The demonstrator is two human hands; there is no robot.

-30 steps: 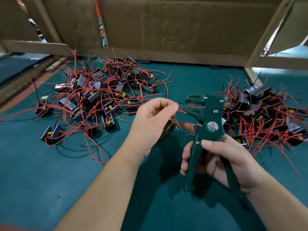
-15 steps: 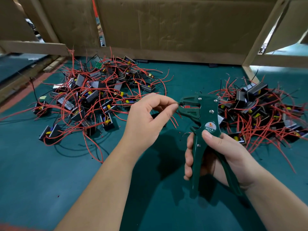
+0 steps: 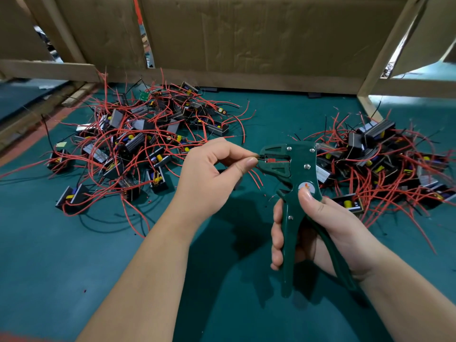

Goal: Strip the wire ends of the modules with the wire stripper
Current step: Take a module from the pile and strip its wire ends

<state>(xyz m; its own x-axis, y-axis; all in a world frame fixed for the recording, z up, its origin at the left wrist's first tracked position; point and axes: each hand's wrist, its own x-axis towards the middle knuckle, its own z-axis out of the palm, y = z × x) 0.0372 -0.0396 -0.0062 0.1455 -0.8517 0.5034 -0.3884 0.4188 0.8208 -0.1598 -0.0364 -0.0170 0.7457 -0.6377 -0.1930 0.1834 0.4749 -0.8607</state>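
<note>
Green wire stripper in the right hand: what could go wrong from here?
The left hand pinches the thin wire end right at the mouth of the green pistol-shaped wire stripper, so a squeeze by the right hand might nip a fingertip. The loose red wires dangling below the left hand could also get caught or tugged.

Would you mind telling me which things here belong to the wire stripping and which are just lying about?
In the job:
wire stripper, gripped by the right hand
wire end, pinched by the left hand
left module pile
right module pile

Lying about:
cardboard wall
wooden frame
small green board
</note>
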